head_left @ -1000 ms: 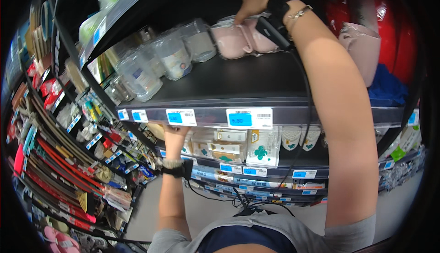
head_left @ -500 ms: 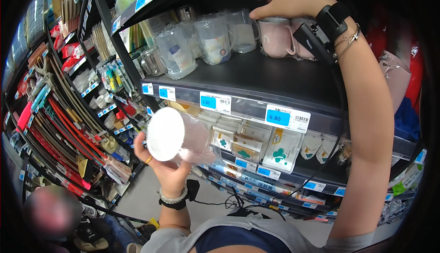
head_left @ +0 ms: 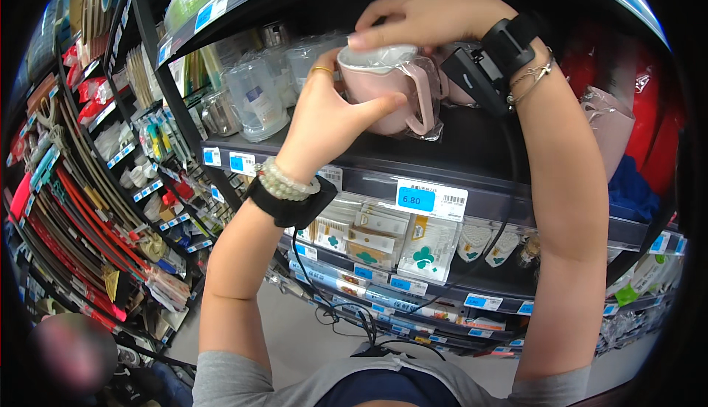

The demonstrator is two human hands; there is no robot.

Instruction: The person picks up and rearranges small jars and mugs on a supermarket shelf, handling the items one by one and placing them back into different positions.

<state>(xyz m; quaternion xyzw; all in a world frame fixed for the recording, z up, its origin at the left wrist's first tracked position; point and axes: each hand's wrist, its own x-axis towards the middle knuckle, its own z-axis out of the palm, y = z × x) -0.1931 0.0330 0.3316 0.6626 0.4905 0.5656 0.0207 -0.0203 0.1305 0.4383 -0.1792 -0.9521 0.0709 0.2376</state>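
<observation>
A pink mug (head_left: pixel 376 86) with a white inside and a clear plastic wrapper stands upright at the shelf's edge, its handle to the right. My left hand (head_left: pixel 332 105) is closed round its left side, thumb across the front. Just above the rim reaches my right hand (head_left: pixel 420 20), slightly blurred, with thumb and fingers apart and nothing seen in them. Whether its thumb touches the rim I cannot tell. Another pink mug (head_left: pixel 459 91) stands behind to the right, partly hidden by my right wrist.
Clear plastic jugs (head_left: pixel 253 97) stand to the left on the dark shelf (head_left: pixel 472 145). Price tags line its front edge, with packaged goods (head_left: pixel 428 248) hanging below. A black cable (head_left: pixel 509 208) hangs from my right wrist. Belts (head_left: pixel 81 215) hang on a rack at far left.
My left hand has lifted the pink mug from below the shelf edge up and right onto the shelf, turning it upright. My right hand has shifted left, over the mug.
</observation>
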